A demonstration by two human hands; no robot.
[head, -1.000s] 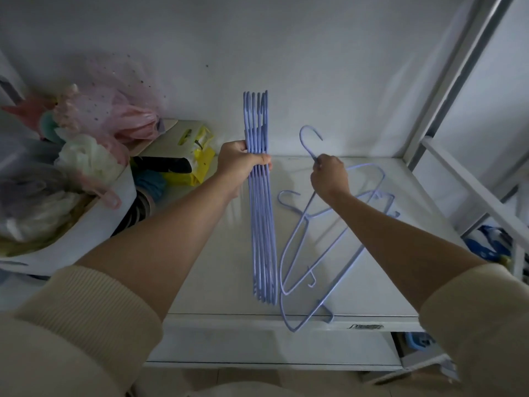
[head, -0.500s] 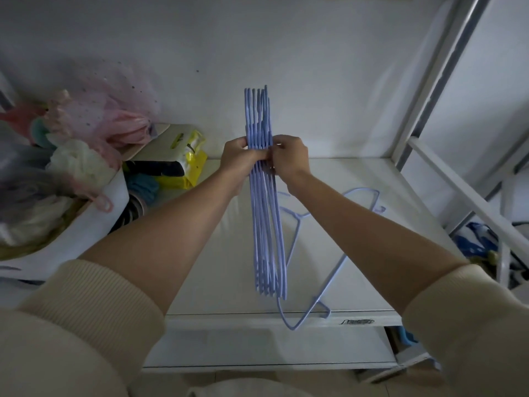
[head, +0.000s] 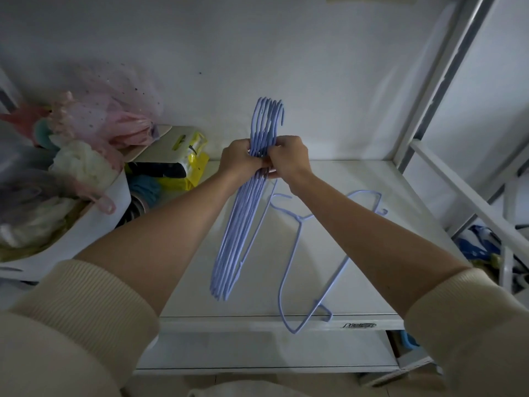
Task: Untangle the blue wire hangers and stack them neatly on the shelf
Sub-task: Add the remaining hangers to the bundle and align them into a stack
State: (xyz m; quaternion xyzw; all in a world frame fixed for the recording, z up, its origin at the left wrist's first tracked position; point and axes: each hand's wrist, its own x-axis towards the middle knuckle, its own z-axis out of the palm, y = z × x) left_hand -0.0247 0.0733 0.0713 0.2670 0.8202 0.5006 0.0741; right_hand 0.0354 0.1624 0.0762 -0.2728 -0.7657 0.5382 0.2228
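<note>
A bundle of several blue wire hangers (head: 243,233) is held on edge above the white shelf (head: 257,282), hooks pointing up toward the back wall. My left hand (head: 239,160) grips the bundle at the necks from the left, and my right hand (head: 289,159) closes on the same necks from the right. One hanger at the right side of the bundle hangs slightly apart from the others. A loose blue hanger (head: 297,262) lies flat on the shelf to the right, its lower corner past the front edge; my right forearm covers part of it.
A white bin (head: 86,224) stuffed with pink, white and plastic bags stands at the left. Yellow and dark packages (head: 183,164) lie behind it by the wall. A white metal frame post (head: 423,110) and rail bound the shelf on the right.
My right hand carried a hanger from the shelf to the bundle and now grips the necks with the left hand. The bundle's lower end has swung left.
</note>
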